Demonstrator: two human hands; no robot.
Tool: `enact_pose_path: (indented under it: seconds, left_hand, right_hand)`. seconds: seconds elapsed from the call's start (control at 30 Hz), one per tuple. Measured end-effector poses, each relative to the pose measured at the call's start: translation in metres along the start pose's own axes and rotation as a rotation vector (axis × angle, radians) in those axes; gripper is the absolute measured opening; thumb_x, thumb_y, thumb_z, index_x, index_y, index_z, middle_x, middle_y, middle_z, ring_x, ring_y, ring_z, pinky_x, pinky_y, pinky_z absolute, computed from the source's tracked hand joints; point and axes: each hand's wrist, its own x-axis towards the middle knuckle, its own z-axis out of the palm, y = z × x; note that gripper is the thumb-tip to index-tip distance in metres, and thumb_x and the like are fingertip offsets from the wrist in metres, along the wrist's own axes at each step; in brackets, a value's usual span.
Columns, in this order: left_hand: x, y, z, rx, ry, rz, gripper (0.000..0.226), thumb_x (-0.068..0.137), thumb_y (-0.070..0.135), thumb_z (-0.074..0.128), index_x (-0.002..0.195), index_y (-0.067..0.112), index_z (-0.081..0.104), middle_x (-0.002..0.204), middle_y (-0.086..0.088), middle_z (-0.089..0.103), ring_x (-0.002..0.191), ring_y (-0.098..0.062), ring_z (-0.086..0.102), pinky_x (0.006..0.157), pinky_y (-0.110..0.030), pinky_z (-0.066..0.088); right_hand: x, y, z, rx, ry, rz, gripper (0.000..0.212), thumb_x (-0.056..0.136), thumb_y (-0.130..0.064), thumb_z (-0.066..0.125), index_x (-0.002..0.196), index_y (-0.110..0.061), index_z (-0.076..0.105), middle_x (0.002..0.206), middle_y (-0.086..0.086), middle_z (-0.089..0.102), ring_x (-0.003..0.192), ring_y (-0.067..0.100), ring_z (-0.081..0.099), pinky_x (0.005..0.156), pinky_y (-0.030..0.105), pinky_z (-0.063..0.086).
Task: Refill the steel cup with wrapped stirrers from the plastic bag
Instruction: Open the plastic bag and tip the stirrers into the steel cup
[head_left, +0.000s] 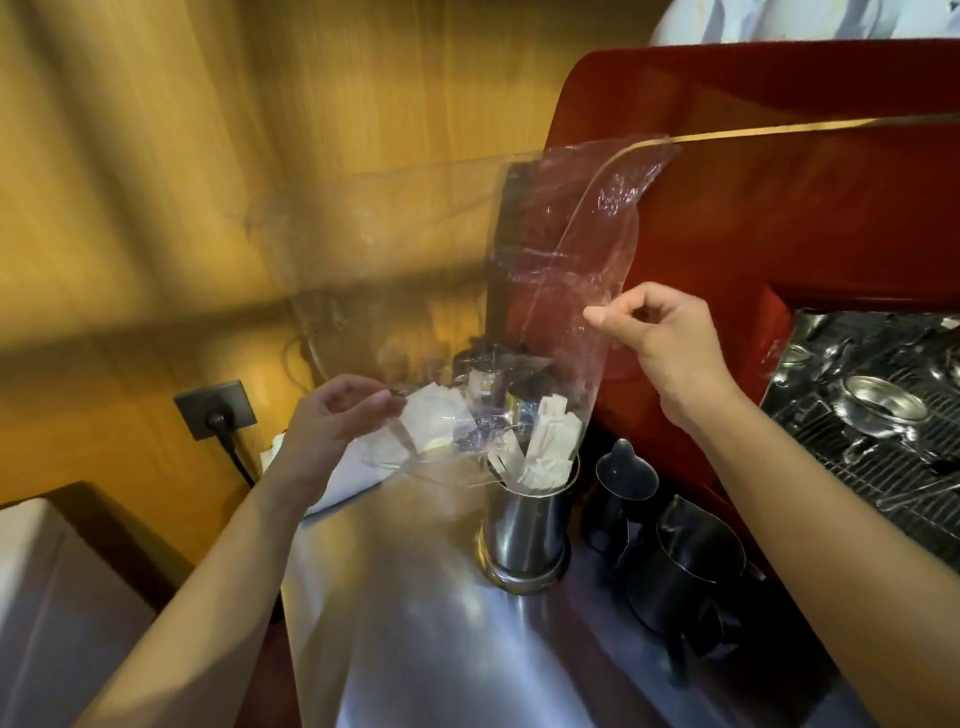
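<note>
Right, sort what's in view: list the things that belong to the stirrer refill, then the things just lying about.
Part of the job:
steel cup
wrapped stirrers standing in it
plastic bag, clear, held up over the cup
left hand and right hand, both pinching the bag

Just lying about:
two dark pitchers
red espresso machine
wall socket

Clear bag (550, 270) held upended over steel cup (524, 530) on metal surface (415, 623). Left hand (332, 415) pinches its lower edge, right hand (660, 332) its side. Wrapped stirrers (550, 441) stand in cup. Two dark pitchers (675, 566) just right.
</note>
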Motion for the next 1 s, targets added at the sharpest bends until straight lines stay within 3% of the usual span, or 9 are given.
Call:
enact_pose_path:
  seconds: [0.13, 0.23, 0.37, 0.5, 0.6, 0.77, 1.0]
  left_hand:
    - [0.001, 0.005, 0.000, 0.001, -0.006, 0.047, 0.020, 0.082, 0.017, 0.063, 0.093, 0.000, 0.064, 0.078, -0.007, 0.074, 0.076, -0.018, 0.070, 0.069, -0.019, 0.056]
    - [0.001, 0.004, 0.003, -0.020, 0.057, 0.075, 0.008, 0.084, 0.011, 0.062, 0.087, 0.004, 0.064, 0.076, -0.006, 0.073, 0.074, -0.017, 0.068, 0.069, -0.019, 0.055]
    - [0.004, 0.007, 0.004, -0.051, 0.054, 0.092, 0.003, 0.083, 0.008, 0.062, 0.084, 0.007, 0.065, 0.076, -0.006, 0.074, 0.075, -0.019, 0.069, 0.069, -0.021, 0.056]
    - [0.007, 0.008, 0.002, -0.081, 0.076, 0.066, 0.010, 0.084, 0.005, 0.061, 0.078, 0.012, 0.065, 0.067, -0.001, 0.074, 0.069, -0.017, 0.070, 0.066, -0.023, 0.058]
    - [0.006, 0.007, -0.001, -0.097, 0.085, 0.048, 0.003, 0.084, 0.010, 0.062, 0.083, 0.010, 0.064, 0.071, -0.001, 0.075, 0.072, -0.017, 0.070, 0.066, -0.024, 0.058]
    - [0.002, 0.016, -0.001, -0.067, 0.083, 0.094, 0.010, 0.084, 0.020, 0.062, 0.087, 0.012, 0.066, 0.072, 0.001, 0.073, 0.074, -0.018, 0.069, 0.068, -0.025, 0.058]
    - [0.004, 0.048, -0.009, -0.030, 0.146, 0.159, 0.011, 0.085, 0.022, 0.062, 0.078, 0.018, 0.070, 0.071, 0.001, 0.073, 0.069, -0.015, 0.068, 0.060, -0.022, 0.056]
  right_hand:
    - [-0.003, 0.000, -0.003, 0.030, -0.023, -0.014, 0.021, 0.077, -0.013, 0.070, 0.064, -0.013, 0.054, 0.068, -0.009, 0.071, 0.066, 0.026, 0.056, 0.053, 0.024, 0.044]
    - [-0.007, 0.001, -0.003, 0.085, -0.041, -0.002, 0.022, 0.079, -0.012, 0.068, 0.067, -0.015, 0.050, 0.063, 0.007, 0.067, 0.070, 0.034, 0.059, 0.061, 0.033, 0.042]
    - [-0.006, -0.001, -0.005, 0.153, 0.026, -0.022, 0.023, 0.078, -0.002, 0.067, 0.073, -0.015, 0.049, 0.055, -0.002, 0.069, 0.064, 0.028, 0.067, 0.059, 0.040, 0.045]
    - [-0.009, 0.006, -0.009, 0.130, 0.008, -0.014, 0.020, 0.075, -0.007, 0.071, 0.087, -0.015, 0.058, 0.061, -0.002, 0.069, 0.067, 0.029, 0.060, 0.058, 0.029, 0.049]
    - [-0.015, 0.018, -0.008, 0.091, -0.039, 0.019, 0.012, 0.078, -0.007, 0.068, 0.080, -0.019, 0.067, 0.069, 0.012, 0.067, 0.075, 0.032, 0.057, 0.066, 0.037, 0.047]
    - [-0.012, 0.020, -0.007, 0.093, 0.016, 0.018, 0.021, 0.082, -0.006, 0.063, 0.069, -0.021, 0.068, 0.061, -0.004, 0.071, 0.068, 0.027, 0.057, 0.054, 0.022, 0.048]
    - [0.002, 0.005, -0.009, 0.144, 0.024, -0.012, 0.020, 0.084, -0.009, 0.062, 0.069, -0.022, 0.065, 0.063, -0.002, 0.071, 0.057, 0.015, 0.061, 0.050, 0.024, 0.049]
